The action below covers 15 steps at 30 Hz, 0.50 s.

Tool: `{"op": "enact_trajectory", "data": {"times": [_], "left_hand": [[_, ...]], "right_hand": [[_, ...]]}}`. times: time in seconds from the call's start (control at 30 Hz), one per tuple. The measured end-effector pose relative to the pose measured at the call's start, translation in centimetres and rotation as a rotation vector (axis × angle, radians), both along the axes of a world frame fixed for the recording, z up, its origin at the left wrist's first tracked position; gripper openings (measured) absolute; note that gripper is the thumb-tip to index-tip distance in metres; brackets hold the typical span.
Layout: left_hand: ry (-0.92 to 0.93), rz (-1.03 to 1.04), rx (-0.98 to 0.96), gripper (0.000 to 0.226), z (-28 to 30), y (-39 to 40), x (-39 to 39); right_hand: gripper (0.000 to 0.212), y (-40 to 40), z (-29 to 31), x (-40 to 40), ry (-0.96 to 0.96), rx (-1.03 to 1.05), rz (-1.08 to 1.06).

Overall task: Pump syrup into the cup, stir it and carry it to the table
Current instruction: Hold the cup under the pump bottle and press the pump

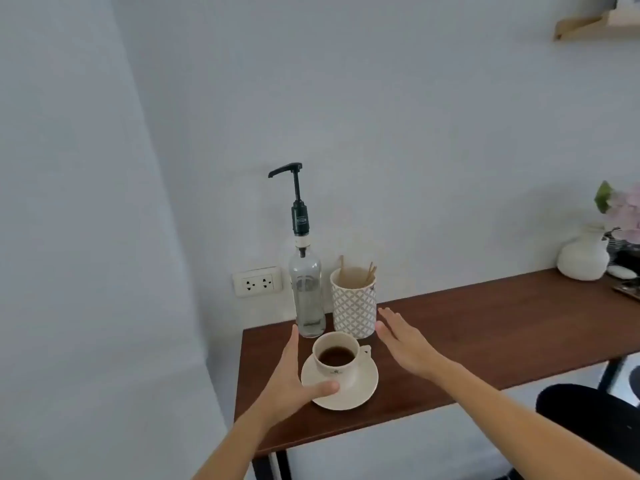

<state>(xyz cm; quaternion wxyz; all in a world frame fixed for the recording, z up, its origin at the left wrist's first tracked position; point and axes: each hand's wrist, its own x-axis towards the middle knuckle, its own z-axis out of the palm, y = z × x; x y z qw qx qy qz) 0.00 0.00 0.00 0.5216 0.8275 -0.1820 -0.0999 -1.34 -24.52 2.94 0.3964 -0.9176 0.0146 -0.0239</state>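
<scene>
Desk point(485, 327), left end
Cup point(337, 358) on saucer point(360, 386) in front; pump bottle point(306, 292) behind, stick holder point(355, 306) to its right.

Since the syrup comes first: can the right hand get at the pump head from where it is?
Probably yes: the right hand is open and empty beside the stick holder, with nothing above the pump head.

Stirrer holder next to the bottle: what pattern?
The holder has a grey-and-white lattice of diamond shapes; head view shows it.

light: soft, even daylight | shadows: faint | focus: slightly blurred | edges: wide-angle bowing
</scene>
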Motion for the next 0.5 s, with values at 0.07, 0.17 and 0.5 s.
{"op": "enact_trajectory", "data": {"times": [0.07, 0.17, 0.5], "left_hand": [[0.002, 0.033, -0.017, 0.136, -0.7, -1.3, 0.0], [-0.013, 0.124, -0.057, 0.119, -2.1, -3.1, 0.2], [-0.159, 0.5, -0.146, 0.094, -4.7, -7.4, 1.4]], "right_hand": [[0.054, 0.4, -1.1, 0.5, 0.014, 0.1, -0.014], [0.047, 1.2, -3.5, 1.4, 0.079, 0.259, 0.003], [0.042, -0.1, -4.7, 4.3, 0.138, 0.413, 0.213]]}}
